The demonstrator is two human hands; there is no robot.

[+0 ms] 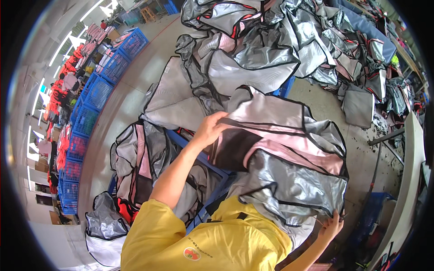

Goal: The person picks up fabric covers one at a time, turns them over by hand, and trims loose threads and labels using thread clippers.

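A sewn fabric piece (pixel 289 153) in silver, white and pink panels with black bound edges is spread in front of me. My left hand (pixel 210 129) is closed on its upper left edge, beside a dark panel. At the lower right corner my right hand (pixel 332 226) pinches the black binding. A small dark thing shows by those fingertips, too small to name. The lower part of the piece hangs in folds against my yellow shirt (pixel 217 244).
Similar silver fabric pieces (pixel 253 67) lie heaped ahead, and more (pixel 140 158) lie to my left over a blue crate (pixel 221 178). Blue crates (pixel 97 92) line the far left. A pale panel edge (pixel 402 180) and a metal leg (pixel 386 137) stand at the right.
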